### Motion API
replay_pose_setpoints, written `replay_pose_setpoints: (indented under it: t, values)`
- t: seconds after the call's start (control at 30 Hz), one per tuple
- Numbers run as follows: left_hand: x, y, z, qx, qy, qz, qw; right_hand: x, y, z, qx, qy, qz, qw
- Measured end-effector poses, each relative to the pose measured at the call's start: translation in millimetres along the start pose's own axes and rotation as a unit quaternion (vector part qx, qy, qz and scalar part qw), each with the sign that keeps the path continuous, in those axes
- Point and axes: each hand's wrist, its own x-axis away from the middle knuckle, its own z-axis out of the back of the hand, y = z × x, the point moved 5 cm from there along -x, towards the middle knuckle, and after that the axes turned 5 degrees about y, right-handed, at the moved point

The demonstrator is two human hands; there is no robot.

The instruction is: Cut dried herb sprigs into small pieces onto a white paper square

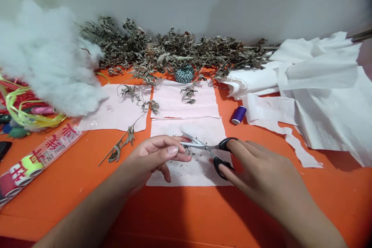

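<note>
Over the near pale cloth (177,178): black-handled scissors (206,148), blades spread — handles gripped in the right hand (258,168).
Left hand (154,158): fingers bent, beside the blades; whether it pinches anything, I cannot tell.
Cloth surface: dark crumbs (194,154), scattered.
Orange table (69,186): a dried sprig (117,150) lies left — purple thread spool (238,115) to the right.

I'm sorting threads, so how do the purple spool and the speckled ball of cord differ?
The purple spool is one colour with pale ends; the ball of cord mixes dark and pale strands. The spool is a cylinder on its side, the ball roundish. The ball looks larger than the spool. Both look wound.
</note>
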Motion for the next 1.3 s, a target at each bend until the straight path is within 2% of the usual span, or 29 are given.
replay_pose_setpoints:
  t: [0.17,0.37,0.53,0.63,0.93,1.03,1.3]
  values:
    - [0,-4,0.1,0.037,-0.041,0.024,0.998,0,2,-1,-0.003,-0.005,-0.014,1.000]
    - [-6,0,4.5,-0.073,0.048,-0.035,0.996,1,6,0,-0.039,0.004,-0.073,0.997]
    - [-5,0,3.8,-0.127,0.060,-0.038,0.989,1,4,-1,-0.061,0.025,-0.126,0.990]
    - [-4,2,4.6,-0.130,0.067,-0.053,0.988,2,1,-3,-0.068,0.038,-0.114,0.990]
    - [-7,-5,8.9,-0.030,0.091,-0.012,0.995,-2,-6,1,-0.110,0.079,-0.093,0.986]
    - [-6,-5,9.1,-0.030,0.095,-0.009,0.995,-3,-9,1,-0.121,0.073,-0.087,0.986]
    - [-5,0,11.7,-0.011,0.114,-0.053,0.992,-3,-10,-3,-0.149,0.040,-0.085,0.984]
